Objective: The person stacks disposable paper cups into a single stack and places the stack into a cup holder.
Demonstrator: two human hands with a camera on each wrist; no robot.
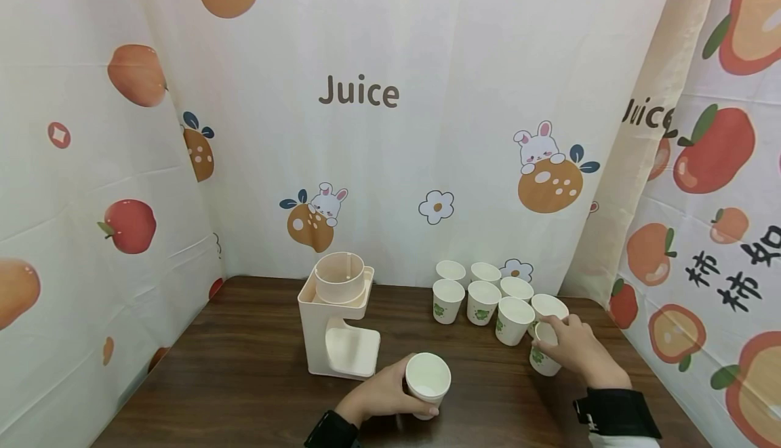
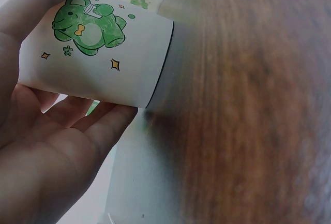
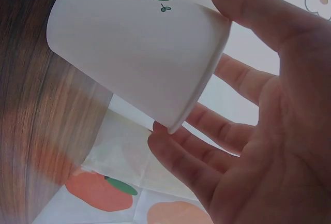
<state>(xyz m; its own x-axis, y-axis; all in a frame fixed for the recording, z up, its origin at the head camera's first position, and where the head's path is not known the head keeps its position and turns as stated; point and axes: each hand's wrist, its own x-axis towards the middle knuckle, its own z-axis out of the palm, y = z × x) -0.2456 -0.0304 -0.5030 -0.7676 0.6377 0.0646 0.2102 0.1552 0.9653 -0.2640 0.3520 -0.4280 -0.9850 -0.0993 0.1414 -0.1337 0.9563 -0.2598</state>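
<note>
My left hand (image 1: pixel 387 392) grips a white paper cup (image 1: pixel 428 373) with fingers and thumb around its side, at the front middle of the table. The left wrist view shows a green cartoon bear printed on this cup, its base close over the wood. At the right, my right hand (image 1: pixel 578 348) holds another paper cup (image 3: pixel 134 53) near its rim, thumb on one side and fingers on the other. That cup stands at the front end of a group of similar cups (image 1: pixel 514 319), several in two slanting rows.
A cream juicer-like machine (image 1: pixel 318 346) with a round open top stands left of centre on the dark wooden table (image 1: pixel 244 367). Fruit-printed curtains (image 1: pixel 390 163) hang at the back and both sides, close to the table edges.
</note>
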